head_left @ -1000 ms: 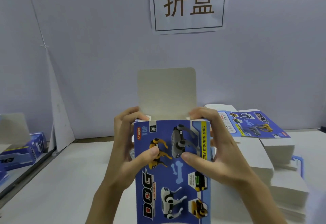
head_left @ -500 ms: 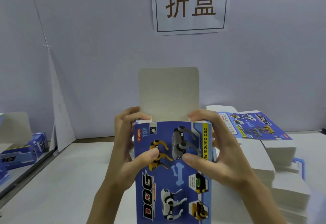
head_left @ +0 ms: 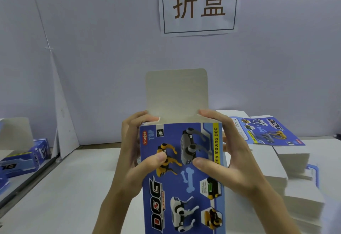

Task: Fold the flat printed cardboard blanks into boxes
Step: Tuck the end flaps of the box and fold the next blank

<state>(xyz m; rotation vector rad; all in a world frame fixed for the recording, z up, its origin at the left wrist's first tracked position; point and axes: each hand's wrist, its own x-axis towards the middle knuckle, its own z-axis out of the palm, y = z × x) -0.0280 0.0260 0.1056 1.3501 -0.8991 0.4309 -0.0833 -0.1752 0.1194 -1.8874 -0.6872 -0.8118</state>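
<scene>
Gripping the blue printed box [head_left: 184,178] from both sides, the two hands hold it upright in front of the person, above the white table [head_left: 60,187]. The left hand [head_left: 132,163] wraps the box's left edge, its thumb pressed on the front panel over the yellow dog picture and its fingers [head_left: 142,118] curled over the top left corner. The right hand [head_left: 234,162] holds the right edge the same way, thumb lying on the front panel just under the grey dog picture, fingers curled over the top right corner. Between the two sets of fingertips the box's top is open, and its plain grey lid flap [head_left: 177,93] stands straight up from the back wall. To the right of the box, on the table, lies a stack of flat blanks [head_left: 295,169], mostly showing white undersides, with one blue printed blank [head_left: 265,132] face up on top farther back. At the far left edge, beside the table, sit a few folded blue boxes [head_left: 24,158], one with a grey flap raised. Behind everything is a pale wall [head_left: 92,49], and on it, above the lid flap, hangs a white paper sign [head_left: 199,5] with two brown Chinese characters inside a thin dark frame.
</scene>
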